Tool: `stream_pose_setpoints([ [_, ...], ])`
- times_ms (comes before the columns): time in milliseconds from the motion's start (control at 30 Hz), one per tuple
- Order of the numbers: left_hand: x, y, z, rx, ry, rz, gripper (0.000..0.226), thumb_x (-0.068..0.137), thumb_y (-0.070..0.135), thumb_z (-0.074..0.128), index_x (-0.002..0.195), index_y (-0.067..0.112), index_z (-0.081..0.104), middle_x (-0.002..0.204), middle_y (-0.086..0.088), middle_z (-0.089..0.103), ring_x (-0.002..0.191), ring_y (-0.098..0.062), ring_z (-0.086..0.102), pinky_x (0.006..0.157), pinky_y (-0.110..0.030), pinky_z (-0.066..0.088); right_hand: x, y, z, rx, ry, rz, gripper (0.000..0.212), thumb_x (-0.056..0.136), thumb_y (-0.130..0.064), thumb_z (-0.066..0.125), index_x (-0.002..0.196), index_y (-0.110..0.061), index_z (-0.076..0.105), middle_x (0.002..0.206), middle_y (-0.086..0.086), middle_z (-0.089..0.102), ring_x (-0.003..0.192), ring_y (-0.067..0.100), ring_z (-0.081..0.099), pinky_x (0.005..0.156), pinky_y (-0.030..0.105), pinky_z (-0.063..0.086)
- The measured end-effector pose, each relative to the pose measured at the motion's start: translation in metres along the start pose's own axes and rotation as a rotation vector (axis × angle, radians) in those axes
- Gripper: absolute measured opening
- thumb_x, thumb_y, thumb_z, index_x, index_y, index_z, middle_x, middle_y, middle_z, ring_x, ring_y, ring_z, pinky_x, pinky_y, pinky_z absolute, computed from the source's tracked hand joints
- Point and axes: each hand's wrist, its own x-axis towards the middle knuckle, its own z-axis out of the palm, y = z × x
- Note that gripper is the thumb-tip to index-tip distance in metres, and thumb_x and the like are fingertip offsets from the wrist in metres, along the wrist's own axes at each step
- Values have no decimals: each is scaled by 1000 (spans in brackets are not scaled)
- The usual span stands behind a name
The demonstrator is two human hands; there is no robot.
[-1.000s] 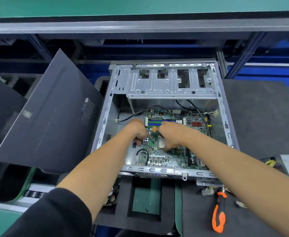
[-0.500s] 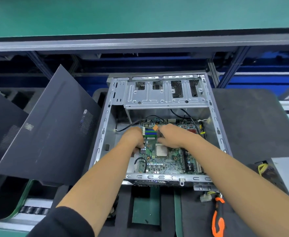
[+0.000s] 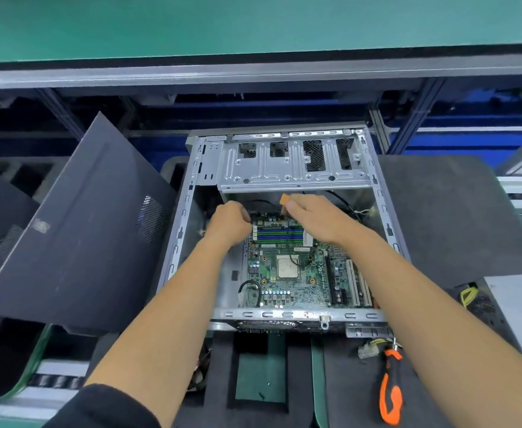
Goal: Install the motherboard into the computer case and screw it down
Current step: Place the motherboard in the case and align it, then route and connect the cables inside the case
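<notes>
Both hands (image 3: 228, 220) (image 3: 307, 216) are curled over the motherboard (image 3: 287, 273), an orange tab (image 3: 284, 199) apparently pinched rightward, so cables (image 3: 293, 251) could be trapped beneath.

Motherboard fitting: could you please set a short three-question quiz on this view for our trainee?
1. True or false: the motherboard lies inside the case.
2. The right hand pinches: A) an orange tag B) a screw C) a fan
3. Which tool lies in front of the case?

Key: 1 true. 2 A, the orange tag. 3 the orange-handled pliers.
</notes>
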Motion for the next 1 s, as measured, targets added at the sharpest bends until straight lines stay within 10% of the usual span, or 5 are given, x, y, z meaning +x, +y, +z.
stream_pose_setpoints([
  [200,-8,17,0,-405,-362,196,35,76,-9,50,92,21,59,90,-1,67,76,-10,62,73,-30,53,2,8,5,-192,-218,59,44,98,-27,48,58,-10,39,52,5,34,47,18,27,50,28,21],
  [367,-15,24,3,-152,-405,380,42,76,-13,48,104,18,56,101,-2,59,84,-12,56,71,-30,51,-1,12,4,-331,-414,123,43,94,-32,57,66,1,58,53,1,34,48,17,28,48,28,22],
  [500,-21,29,3,-377,-863,308,53,78,-6,62,119,22,42,115,-2,61,87,-10,57,70,-23,47,-5,4,4,-203,-436,38,31,89,-32,64,63,-16,62,67,-2,54,50,12,46,52,25,38],
  [733,-17,27,4,-514,-649,282,16,85,-4,64,78,3,52,65,-10,68,60,-19,67,55,-23,52,-10,7,-12,-99,-314,-27,45,81,-37,73,55,-11,48,50,2,39,44,15,33,51,26,30],
  [1000,-20,39,-7,-1061,-699,311,5,81,0,54,79,5,56,116,-19,66,109,-30,63,86,-32,54,-5,2,-56,551,601,-113,41,94,-19,56,58,2,58,45,5,44,44,16,39,47,24,34],
])
